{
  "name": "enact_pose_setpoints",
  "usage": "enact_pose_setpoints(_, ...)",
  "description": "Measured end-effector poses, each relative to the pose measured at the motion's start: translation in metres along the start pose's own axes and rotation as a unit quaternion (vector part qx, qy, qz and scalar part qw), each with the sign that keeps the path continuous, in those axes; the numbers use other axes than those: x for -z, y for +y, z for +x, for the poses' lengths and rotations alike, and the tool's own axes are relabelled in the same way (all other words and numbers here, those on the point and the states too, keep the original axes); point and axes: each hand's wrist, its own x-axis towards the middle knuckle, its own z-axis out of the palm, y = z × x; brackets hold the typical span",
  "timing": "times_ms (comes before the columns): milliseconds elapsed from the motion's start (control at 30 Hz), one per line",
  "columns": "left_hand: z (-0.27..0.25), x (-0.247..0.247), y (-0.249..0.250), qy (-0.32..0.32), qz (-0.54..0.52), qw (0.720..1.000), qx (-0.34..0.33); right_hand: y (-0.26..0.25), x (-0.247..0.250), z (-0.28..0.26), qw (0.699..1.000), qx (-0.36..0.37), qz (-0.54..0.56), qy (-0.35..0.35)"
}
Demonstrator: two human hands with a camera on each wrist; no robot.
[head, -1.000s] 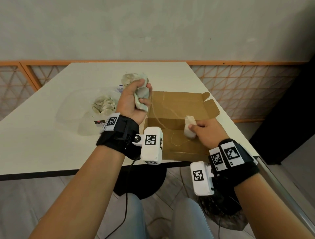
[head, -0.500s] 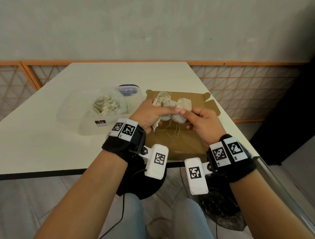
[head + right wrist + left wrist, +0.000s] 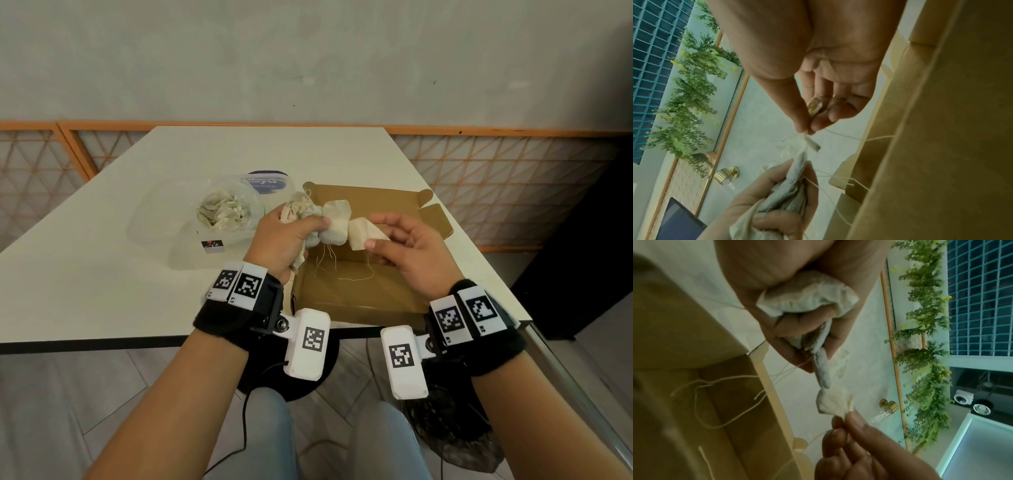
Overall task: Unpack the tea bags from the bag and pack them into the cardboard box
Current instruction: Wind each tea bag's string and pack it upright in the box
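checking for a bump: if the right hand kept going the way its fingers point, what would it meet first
Most likely the bunch of tea bags gripped in the left hand; the right hand pinches one tea bag right beside it, though depth is unclear.

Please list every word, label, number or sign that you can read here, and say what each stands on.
No text reads clearly.
Blue label on the clear plastic bag: white lettering, too blurred to read.
Small black card in front of the bag: red and white marks, illegible.
White wrist tags: black square code patterns only, no words.
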Motion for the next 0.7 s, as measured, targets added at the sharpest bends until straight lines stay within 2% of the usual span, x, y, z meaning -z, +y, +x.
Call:
enact_pose_setpoints(67, -0.001, -0.001, 0.001, -0.017, -0.013, 1.0, 0.0, 0.0, 0.001, 0.002, 1.0, -0.012, -0.019, 0.012)
enact_pose_setpoints(167, -0.004, 0.002, 0.0, -0.093, -0.068, 0.993, 0.023, 0.004, 0.003, 0.004, 0.996, -0.034, -0.062, 0.061)
enact_pose_setpoints(233, -0.004, 0.003, -0.001, -0.149, -0.056, 0.987, 0.036, 0.008, 0.007, 0.004, 0.988, -0.034, -0.121, 0.09)
enact_pose_setpoints(300, -0.005, 0.003, -0.003, -0.175, -0.01, 0.984, 0.033, 0.009, 0.007, 0.003, 0.986, -0.031, -0.137, 0.085)
enact_pose_setpoints(467, -0.008, -0.008, -0.003, -0.171, 0.072, 0.983, -0.002, 0.0, 0.001, 0.002, 0.994, -0.007, -0.105, 0.001)
enact_pose_setpoints(700, -0.005, -0.011, -0.004, -0.142, 0.084, 0.986, -0.025, -0.018, -0.003, -0.001, 0.993, -0.024, -0.108, -0.032)
